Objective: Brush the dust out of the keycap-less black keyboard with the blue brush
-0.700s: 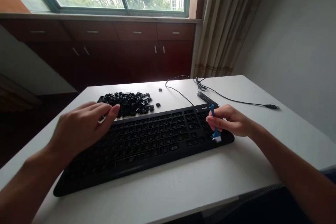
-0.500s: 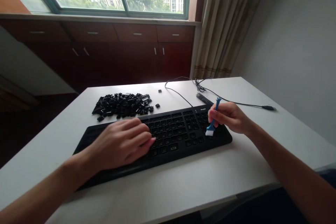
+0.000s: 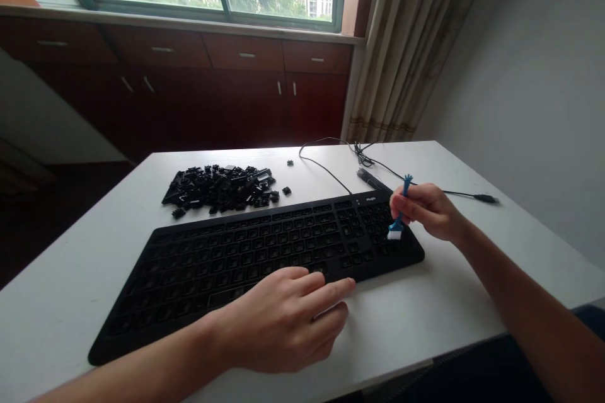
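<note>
A black keyboard (image 3: pixel 231 252) with its keycaps off lies slantwise on the white table, its bare key sockets showing. My right hand (image 3: pixel 425 209) pinches a small blue brush (image 3: pixel 399 217) upright over the number pad at the keyboard's right end. The white bristles point down at the sockets; whether they touch is hard to tell. My left hand (image 3: pixel 293 315) rests at the keyboard's front edge, palm down and holding nothing. Its index finger reaches along the edge, and the other fingers are loosely bent. Behind the keyboard lies a heap of loose black keycaps (image 3: pixel 222 187).
Two single keycaps sit right of the heap, one being a small keycap (image 3: pixel 287 190). A dark brush-like tool (image 3: pixel 373 180) lies behind the number pad. The keyboard's thin cable (image 3: pixel 326 171) runs back to a tangle and a plug (image 3: pixel 486 199) on the right of the table (image 3: pixel 510 252).
My left hand has moved right and toward me, off the keys to the front edge, uncovering the left sockets. My right hand with the brush has shifted slightly right.
</note>
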The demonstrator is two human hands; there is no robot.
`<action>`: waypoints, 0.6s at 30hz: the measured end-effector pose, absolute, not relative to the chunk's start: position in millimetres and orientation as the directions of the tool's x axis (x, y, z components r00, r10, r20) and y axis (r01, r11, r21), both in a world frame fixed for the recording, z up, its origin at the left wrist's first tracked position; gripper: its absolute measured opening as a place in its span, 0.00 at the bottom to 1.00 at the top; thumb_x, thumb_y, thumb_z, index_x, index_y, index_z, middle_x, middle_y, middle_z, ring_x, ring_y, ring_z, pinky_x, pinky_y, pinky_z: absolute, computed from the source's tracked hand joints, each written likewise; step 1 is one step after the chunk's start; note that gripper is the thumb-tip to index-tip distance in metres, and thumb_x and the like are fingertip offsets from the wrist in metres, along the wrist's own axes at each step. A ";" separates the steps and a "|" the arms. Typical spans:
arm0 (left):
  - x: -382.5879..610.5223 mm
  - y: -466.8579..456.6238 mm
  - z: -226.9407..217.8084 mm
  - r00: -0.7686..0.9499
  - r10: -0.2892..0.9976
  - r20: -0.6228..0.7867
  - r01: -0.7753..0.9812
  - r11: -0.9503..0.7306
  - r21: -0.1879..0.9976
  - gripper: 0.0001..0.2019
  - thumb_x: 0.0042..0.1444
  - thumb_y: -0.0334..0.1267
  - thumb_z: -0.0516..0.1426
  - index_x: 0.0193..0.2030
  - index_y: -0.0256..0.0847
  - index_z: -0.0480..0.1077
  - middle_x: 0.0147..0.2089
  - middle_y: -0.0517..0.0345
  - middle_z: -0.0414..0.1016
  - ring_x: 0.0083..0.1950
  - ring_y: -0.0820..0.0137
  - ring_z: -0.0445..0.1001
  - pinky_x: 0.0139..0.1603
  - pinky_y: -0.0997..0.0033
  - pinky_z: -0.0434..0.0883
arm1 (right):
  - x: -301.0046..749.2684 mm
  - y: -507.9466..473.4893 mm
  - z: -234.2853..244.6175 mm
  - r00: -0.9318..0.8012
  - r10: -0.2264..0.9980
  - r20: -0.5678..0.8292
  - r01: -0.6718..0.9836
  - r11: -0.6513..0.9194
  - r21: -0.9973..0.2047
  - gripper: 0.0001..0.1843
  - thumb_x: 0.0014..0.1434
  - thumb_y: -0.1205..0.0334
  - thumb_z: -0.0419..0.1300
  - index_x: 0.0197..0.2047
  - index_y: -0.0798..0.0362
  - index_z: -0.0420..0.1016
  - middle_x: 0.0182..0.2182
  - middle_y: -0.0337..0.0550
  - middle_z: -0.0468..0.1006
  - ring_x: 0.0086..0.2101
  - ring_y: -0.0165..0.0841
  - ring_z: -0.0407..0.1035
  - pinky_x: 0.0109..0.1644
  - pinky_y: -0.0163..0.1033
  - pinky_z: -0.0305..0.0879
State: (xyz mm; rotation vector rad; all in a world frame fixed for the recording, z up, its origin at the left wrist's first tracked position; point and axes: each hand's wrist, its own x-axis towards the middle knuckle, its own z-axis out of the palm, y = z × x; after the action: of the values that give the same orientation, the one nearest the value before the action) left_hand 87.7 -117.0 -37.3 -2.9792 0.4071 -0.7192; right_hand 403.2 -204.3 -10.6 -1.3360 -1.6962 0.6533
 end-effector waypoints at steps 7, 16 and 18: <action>89.5 -116.5 -35.0 0.861 -0.245 0.445 -0.254 -0.966 -0.041 0.07 0.62 0.36 0.57 0.38 0.41 0.77 0.58 0.55 0.78 0.28 0.72 0.66 0.29 0.65 0.69 | 393.8 -206.9 -1.5 -0.311 0.950 0.019 0.517 0.186 -0.835 0.21 0.71 0.54 0.58 0.28 0.57 0.77 0.18 0.38 0.70 0.20 0.26 0.63 0.23 0.33 0.58; 88.8 -113.7 -38.4 0.861 -0.246 0.445 -0.256 -0.966 -0.039 0.07 0.63 0.38 0.57 0.39 0.42 0.77 0.59 0.54 0.77 0.31 0.71 0.68 0.28 0.63 0.70 | 406.3 -206.2 -5.2 -0.078 0.983 0.163 0.538 0.180 -0.824 0.20 0.71 0.54 0.58 0.31 0.56 0.78 0.23 0.39 0.73 0.23 0.26 0.68 0.25 0.31 0.63; 89.0 -113.3 -38.8 0.860 -0.250 0.445 -0.263 -0.964 -0.033 0.07 0.63 0.39 0.57 0.39 0.42 0.77 0.59 0.53 0.77 0.31 0.71 0.68 0.27 0.63 0.69 | 405.3 -205.6 -3.7 -0.085 0.981 0.175 0.619 0.189 -0.762 0.19 0.70 0.54 0.59 0.31 0.56 0.79 0.20 0.39 0.74 0.21 0.26 0.68 0.25 0.32 0.63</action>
State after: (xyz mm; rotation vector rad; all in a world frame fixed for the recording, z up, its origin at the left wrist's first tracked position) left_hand 89.0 -113.3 -38.8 -3.0569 0.4211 -0.7257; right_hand 405.3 -205.6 -3.7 -1.5064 -1.7873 0.6771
